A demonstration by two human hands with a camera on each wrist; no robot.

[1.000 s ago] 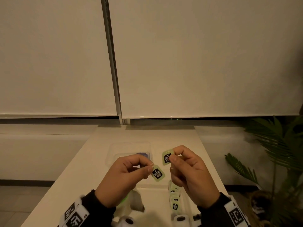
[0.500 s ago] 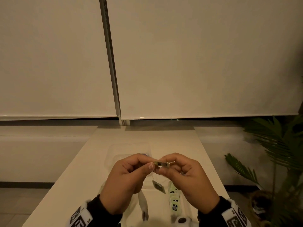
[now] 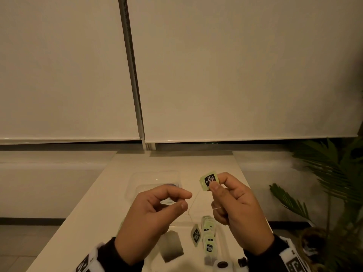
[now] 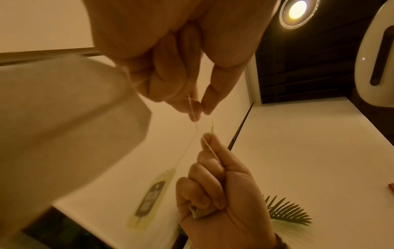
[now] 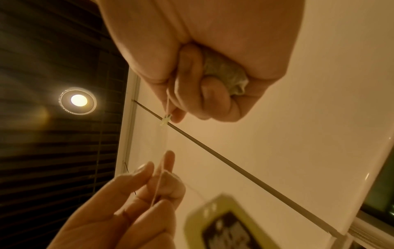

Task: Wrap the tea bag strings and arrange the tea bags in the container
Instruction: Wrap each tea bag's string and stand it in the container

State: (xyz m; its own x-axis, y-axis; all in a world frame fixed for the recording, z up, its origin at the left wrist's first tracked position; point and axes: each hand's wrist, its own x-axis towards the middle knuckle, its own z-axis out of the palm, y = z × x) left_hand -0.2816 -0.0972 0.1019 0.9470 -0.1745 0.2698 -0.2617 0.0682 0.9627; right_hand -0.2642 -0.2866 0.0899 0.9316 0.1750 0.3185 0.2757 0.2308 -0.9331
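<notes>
Both hands are raised above the pale tabletop (image 3: 94, 195), near each other but not touching. The right hand (image 3: 233, 209) pinches a small square light-green paper tag with a black label (image 3: 209, 180) between thumb and forefinger, the tag upright and tilted, its face toward the head camera. The other right fingers are curled tight round a crumpled grey-green tea bag (image 5: 226, 70), seen in the right wrist view.

The left hand (image 3: 157, 211) is half closed, thumb and forefinger brought close with a thin white string (image 3: 191, 203) pinched or draped there; which, I cannot tell. The string hangs down between the hands to a second light-green tag (image 3: 195, 234) dangling edge-on, long axis near vertical. A second flat grey tea bag (image 3: 170, 246) hangs below the left wrist.

A clear plastic container (image 3: 137, 179) lies on the table just beyond the left hand. More green-tagged tea bags (image 3: 209, 240) sit in a row below the right hand.
</notes>
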